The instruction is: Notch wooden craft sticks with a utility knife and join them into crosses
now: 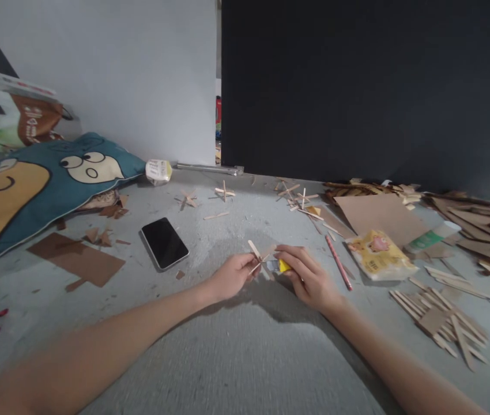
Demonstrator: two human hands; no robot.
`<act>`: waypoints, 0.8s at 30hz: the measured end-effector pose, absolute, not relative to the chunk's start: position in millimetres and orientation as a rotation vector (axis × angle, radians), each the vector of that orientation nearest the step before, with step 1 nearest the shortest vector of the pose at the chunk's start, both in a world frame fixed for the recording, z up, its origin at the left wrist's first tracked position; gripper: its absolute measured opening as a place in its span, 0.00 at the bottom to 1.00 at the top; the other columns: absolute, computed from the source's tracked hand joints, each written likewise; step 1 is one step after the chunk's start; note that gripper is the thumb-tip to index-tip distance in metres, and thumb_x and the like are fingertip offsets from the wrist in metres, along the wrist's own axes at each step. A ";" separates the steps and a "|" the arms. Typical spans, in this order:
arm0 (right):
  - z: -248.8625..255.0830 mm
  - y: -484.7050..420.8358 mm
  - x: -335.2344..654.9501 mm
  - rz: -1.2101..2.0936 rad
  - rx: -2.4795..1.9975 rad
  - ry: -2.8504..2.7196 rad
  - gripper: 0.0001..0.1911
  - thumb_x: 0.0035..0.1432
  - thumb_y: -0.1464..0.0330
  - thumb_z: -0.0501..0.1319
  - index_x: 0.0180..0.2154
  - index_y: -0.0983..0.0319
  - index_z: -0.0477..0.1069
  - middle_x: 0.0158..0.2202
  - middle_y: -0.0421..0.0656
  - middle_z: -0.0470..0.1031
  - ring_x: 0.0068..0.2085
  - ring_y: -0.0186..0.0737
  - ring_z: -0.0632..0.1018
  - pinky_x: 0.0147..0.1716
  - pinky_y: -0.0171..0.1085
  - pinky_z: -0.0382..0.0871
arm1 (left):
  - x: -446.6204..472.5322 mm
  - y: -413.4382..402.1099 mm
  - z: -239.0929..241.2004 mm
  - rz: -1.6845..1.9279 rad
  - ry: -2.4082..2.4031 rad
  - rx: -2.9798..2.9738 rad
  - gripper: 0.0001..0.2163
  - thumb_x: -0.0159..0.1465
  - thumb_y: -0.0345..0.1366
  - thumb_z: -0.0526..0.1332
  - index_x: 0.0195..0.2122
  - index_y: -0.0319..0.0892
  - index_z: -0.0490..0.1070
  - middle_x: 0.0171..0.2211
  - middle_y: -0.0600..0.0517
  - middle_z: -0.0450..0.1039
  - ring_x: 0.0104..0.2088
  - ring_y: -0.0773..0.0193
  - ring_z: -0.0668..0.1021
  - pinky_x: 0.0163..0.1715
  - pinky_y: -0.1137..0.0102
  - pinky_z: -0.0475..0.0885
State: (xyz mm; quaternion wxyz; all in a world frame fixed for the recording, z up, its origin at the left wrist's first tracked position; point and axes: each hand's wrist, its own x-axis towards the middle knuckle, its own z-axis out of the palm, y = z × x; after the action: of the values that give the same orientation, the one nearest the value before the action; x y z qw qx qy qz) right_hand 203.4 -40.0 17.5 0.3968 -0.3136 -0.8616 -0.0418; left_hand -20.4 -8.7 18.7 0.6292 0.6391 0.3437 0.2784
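Your left hand pinches a little cross of wooden sticks in its fingers. Your right hand is closed around a small yellow tube. The tip of the yellow tube points at the cross of wooden sticks and is right next to it. I cannot tell if they touch. Both hands are close together in the middle, over the grey floor.

A black phone lies flat to the left of your hands. A pink pencil lies just beside your right hand. A yellow packet is on the other side of the pencil. A pile of sticks sits farther to the right. A big blue pillow with cartoon eyes rests far to the left.
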 end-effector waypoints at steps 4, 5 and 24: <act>20.2 -39.9 201.6 -0.053 -0.717 -2.275 0.19 0.72 0.72 0.48 0.61 0.61 0.64 0.55 0.56 0.76 0.50 0.49 0.78 0.46 0.49 0.76 | -19.5 -9.4 21.1 0.630 0.753 1.395 0.12 0.65 0.45 0.58 0.31 0.42 0.65 0.22 0.61 0.52 0.22 0.70 0.55 0.25 0.71 0.51; 20.1 -39.8 201.4 -0.052 -0.713 -2.293 0.20 0.72 0.72 0.48 0.62 0.61 0.63 0.54 0.55 0.77 0.50 0.49 0.79 0.46 0.49 0.76 | -19.3 -9.5 21.7 0.630 0.741 1.380 0.11 0.65 0.44 0.58 0.32 0.42 0.65 0.21 0.61 0.52 0.21 0.70 0.55 0.25 0.71 0.52; 21.9 -39.9 200.5 -0.047 -0.704 -2.407 0.30 0.72 0.72 0.49 0.72 0.58 0.50 0.55 0.53 0.77 0.50 0.48 0.78 0.45 0.47 0.78 | -25.0 -2.5 26.6 0.512 0.799 1.334 0.14 0.68 0.44 0.61 0.44 0.39 0.77 0.28 0.55 0.65 0.25 0.71 0.59 0.28 0.73 0.58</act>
State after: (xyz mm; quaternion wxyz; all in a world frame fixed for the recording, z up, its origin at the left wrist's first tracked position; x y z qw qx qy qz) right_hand 200.5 -39.9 21.9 0.3115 -0.2666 -0.9119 -0.0179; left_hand -25.0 -2.5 26.6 0.6832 0.5951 0.3563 0.2283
